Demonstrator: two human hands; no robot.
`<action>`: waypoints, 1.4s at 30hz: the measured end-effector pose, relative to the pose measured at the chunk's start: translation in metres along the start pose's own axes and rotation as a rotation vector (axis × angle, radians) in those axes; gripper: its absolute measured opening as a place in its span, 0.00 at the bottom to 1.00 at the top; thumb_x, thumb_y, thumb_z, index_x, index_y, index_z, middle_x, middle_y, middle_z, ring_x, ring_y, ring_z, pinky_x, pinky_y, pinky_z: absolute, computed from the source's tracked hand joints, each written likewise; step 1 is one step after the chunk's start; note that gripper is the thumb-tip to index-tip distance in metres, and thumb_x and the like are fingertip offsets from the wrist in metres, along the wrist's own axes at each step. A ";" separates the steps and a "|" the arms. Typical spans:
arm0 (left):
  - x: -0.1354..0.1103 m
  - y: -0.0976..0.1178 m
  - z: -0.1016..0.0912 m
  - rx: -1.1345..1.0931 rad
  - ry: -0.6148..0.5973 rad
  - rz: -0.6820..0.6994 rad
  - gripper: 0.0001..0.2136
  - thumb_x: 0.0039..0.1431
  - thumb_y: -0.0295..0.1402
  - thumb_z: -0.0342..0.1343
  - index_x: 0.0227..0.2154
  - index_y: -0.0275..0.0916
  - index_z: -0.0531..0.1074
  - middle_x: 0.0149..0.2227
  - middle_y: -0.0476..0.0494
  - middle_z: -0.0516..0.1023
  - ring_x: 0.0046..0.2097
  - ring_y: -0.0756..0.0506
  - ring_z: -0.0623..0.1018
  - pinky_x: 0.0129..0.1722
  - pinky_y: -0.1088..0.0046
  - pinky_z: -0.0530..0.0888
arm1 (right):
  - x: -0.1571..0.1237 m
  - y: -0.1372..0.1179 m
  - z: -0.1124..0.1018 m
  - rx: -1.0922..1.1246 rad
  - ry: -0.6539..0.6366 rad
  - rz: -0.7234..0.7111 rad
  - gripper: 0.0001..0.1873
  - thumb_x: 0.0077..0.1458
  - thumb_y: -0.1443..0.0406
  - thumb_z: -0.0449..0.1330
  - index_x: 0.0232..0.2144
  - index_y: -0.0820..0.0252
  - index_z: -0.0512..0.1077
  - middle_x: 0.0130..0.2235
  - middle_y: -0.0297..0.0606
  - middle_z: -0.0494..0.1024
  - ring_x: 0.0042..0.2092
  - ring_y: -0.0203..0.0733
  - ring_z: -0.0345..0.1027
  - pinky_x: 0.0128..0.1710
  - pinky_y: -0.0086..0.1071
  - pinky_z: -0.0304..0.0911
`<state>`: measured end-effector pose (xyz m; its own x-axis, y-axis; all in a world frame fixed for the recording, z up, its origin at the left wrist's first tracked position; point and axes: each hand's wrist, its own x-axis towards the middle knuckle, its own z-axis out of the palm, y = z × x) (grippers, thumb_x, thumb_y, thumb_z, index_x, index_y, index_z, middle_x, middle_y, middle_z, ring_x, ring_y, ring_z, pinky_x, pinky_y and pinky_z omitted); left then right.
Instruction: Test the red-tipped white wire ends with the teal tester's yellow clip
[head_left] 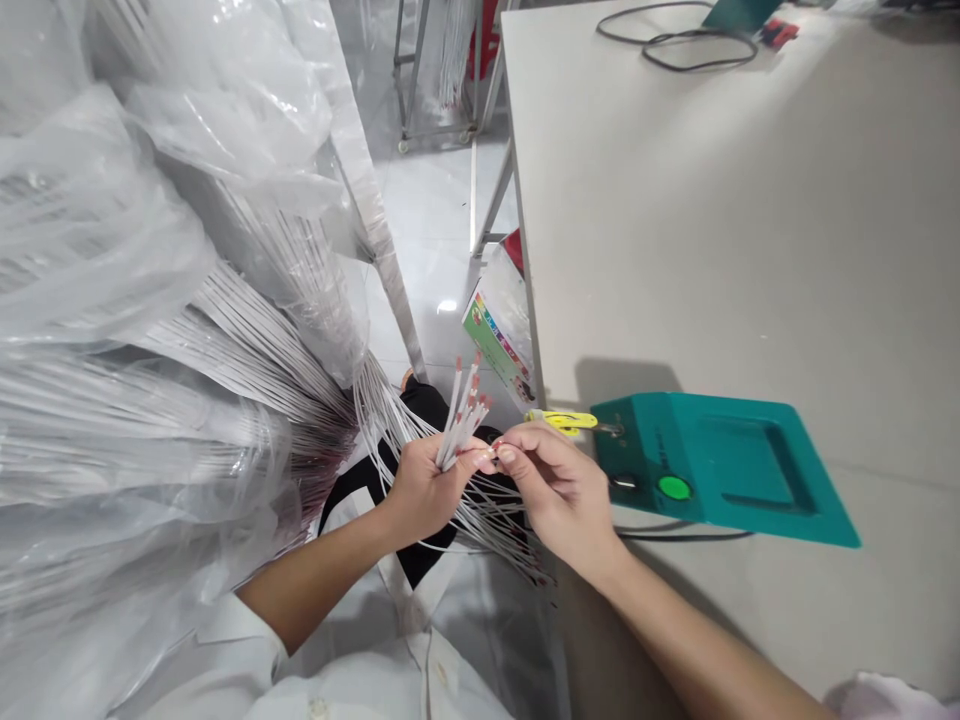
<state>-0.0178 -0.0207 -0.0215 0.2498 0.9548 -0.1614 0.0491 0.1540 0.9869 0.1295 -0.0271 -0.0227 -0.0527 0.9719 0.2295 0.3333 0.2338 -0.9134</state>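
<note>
My left hand (427,485) is closed around a bundle of thin white cables (455,432) with reddish tips pointing up and away from me. Against it, my right hand (559,490) pinches at a small reddish cable end between thumb and forefinger; the fingers hide most of that end. Loose lengths of white cable (491,515) hang below both hands and lie across my lap. Just beyond the right hand, a yellow-handled tool (562,420) is attached to a teal device (750,455) with a round green button (674,487) on the table.
Many white cable bundles (247,320) in clear plastic bags fill the left side. The pale table (712,250) spans the right, with a black cord (697,50) at its far end. A printed bag (499,340) stands by the table's edge. Beyond is a wheeled metal rack (435,130).
</note>
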 end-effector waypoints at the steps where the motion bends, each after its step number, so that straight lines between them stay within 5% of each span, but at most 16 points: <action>1: 0.000 0.001 0.000 -0.003 -0.003 -0.010 0.10 0.55 0.34 0.52 0.23 0.35 0.73 0.26 0.46 0.75 0.31 0.49 0.72 0.35 0.74 0.68 | 0.000 0.000 -0.001 -0.014 -0.002 -0.014 0.06 0.54 0.67 0.55 0.26 0.58 0.69 0.27 0.35 0.71 0.30 0.37 0.64 0.30 0.32 0.61; 6: 0.001 0.008 -0.002 0.010 0.005 -0.067 0.11 0.53 0.36 0.53 0.21 0.35 0.71 0.21 0.49 0.71 0.26 0.51 0.69 0.30 0.75 0.66 | 0.001 -0.001 -0.006 -0.087 -0.004 -0.053 0.04 0.53 0.68 0.56 0.27 0.58 0.69 0.27 0.35 0.71 0.29 0.36 0.64 0.29 0.31 0.60; 9: 0.002 0.008 -0.003 0.040 0.007 -0.097 0.11 0.53 0.35 0.53 0.21 0.34 0.71 0.21 0.48 0.72 0.27 0.50 0.70 0.30 0.75 0.66 | 0.003 -0.001 -0.012 -0.063 0.022 -0.037 0.06 0.54 0.68 0.56 0.35 0.57 0.71 0.33 0.38 0.73 0.31 0.36 0.66 0.31 0.31 0.63; 12: 0.001 0.006 -0.006 0.075 -0.059 -0.092 0.10 0.53 0.35 0.53 0.22 0.34 0.72 0.22 0.48 0.72 0.27 0.50 0.70 0.30 0.75 0.66 | 0.007 -0.004 -0.019 -0.085 -0.086 -0.088 0.12 0.52 0.67 0.59 0.41 0.55 0.71 0.38 0.40 0.73 0.33 0.37 0.68 0.33 0.32 0.65; 15: 0.002 0.005 -0.012 0.171 -0.162 -0.030 0.11 0.53 0.34 0.52 0.21 0.34 0.71 0.22 0.48 0.71 0.27 0.50 0.69 0.29 0.76 0.65 | 0.013 -0.008 -0.025 -0.091 -0.268 -0.150 0.07 0.51 0.67 0.59 0.35 0.54 0.74 0.35 0.39 0.75 0.34 0.38 0.69 0.33 0.32 0.66; 18: 0.005 0.007 -0.017 0.186 -0.254 0.014 0.12 0.54 0.35 0.52 0.20 0.35 0.72 0.23 0.47 0.73 0.27 0.50 0.70 0.31 0.75 0.65 | 0.016 -0.009 -0.027 -0.029 -0.296 -0.146 0.04 0.52 0.68 0.58 0.29 0.55 0.74 0.30 0.37 0.74 0.31 0.37 0.69 0.31 0.31 0.65; 22: 0.009 0.012 -0.018 -0.013 -0.288 0.004 0.14 0.52 0.41 0.54 0.20 0.35 0.73 0.22 0.45 0.74 0.27 0.49 0.71 0.31 0.73 0.67 | 0.013 -0.008 -0.019 0.181 -0.254 0.010 0.02 0.51 0.66 0.60 0.27 0.56 0.73 0.29 0.36 0.73 0.30 0.36 0.67 0.28 0.30 0.64; 26: 0.009 0.010 -0.013 -0.214 -0.246 -0.128 0.18 0.48 0.47 0.57 0.20 0.34 0.72 0.15 0.50 0.66 0.19 0.54 0.62 0.21 0.75 0.61 | 0.004 -0.003 -0.003 0.508 -0.163 0.299 0.05 0.50 0.62 0.61 0.27 0.57 0.73 0.28 0.33 0.70 0.23 0.30 0.62 0.18 0.25 0.59; 34: 0.006 -0.002 -0.001 -0.346 -0.146 -0.171 0.15 0.48 0.44 0.58 0.22 0.34 0.70 0.12 0.57 0.56 0.16 0.57 0.55 0.17 0.78 0.52 | 0.000 -0.005 0.006 0.760 -0.068 0.610 0.10 0.42 0.59 0.66 0.26 0.60 0.75 0.21 0.32 0.71 0.19 0.27 0.53 0.16 0.23 0.50; 38: 0.006 -0.010 0.004 -0.363 -0.109 -0.203 0.15 0.48 0.44 0.58 0.25 0.34 0.70 0.12 0.58 0.55 0.16 0.57 0.55 0.17 0.78 0.52 | 0.002 -0.007 0.006 0.805 -0.031 0.691 0.13 0.38 0.58 0.68 0.25 0.61 0.75 0.17 0.30 0.68 0.18 0.26 0.50 0.16 0.24 0.48; 42: 0.005 -0.013 0.005 -0.355 -0.110 -0.187 0.14 0.50 0.43 0.57 0.25 0.34 0.70 0.13 0.57 0.56 0.17 0.57 0.55 0.18 0.78 0.52 | 0.001 -0.004 0.007 0.688 -0.010 0.607 0.13 0.41 0.57 0.66 0.26 0.61 0.75 0.20 0.32 0.70 0.19 0.28 0.53 0.17 0.25 0.51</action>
<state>-0.0127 -0.0187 -0.0350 0.3712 0.8719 -0.3193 -0.2284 0.4191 0.8787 0.1218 -0.0270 -0.0211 -0.0610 0.9328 -0.3551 -0.3276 -0.3548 -0.8757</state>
